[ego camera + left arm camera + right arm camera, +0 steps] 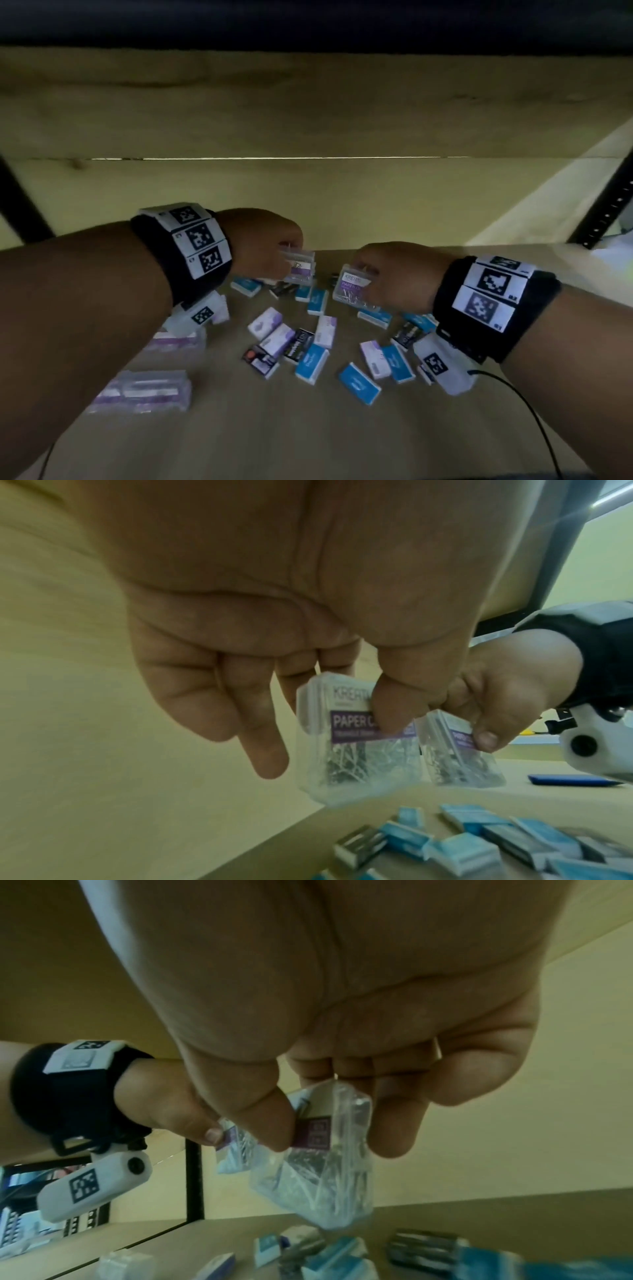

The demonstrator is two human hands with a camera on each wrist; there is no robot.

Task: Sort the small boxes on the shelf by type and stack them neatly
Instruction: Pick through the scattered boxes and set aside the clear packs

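My left hand (274,240) pinches a clear paper-clip box (298,269) with a purple label, held above the shelf; in the left wrist view the thumb (390,710) presses on its label (352,723). My right hand (394,270) grips a second clear paper-clip box (352,284), seen in the right wrist view as a clear case (329,1164) between thumb and fingers. Both boxes hang side by side over a scatter of small blue boxes (313,363), white-purple boxes (265,323) and black boxes (301,344) on the wooden shelf (274,428).
Clear purple-labelled boxes (144,390) lie in a group at the near left, more (178,339) behind them. The shelf back wall (308,192) stands close behind the hands. Black uprights (609,202) frame the sides. A black cable (534,411) trails from my right wrist.
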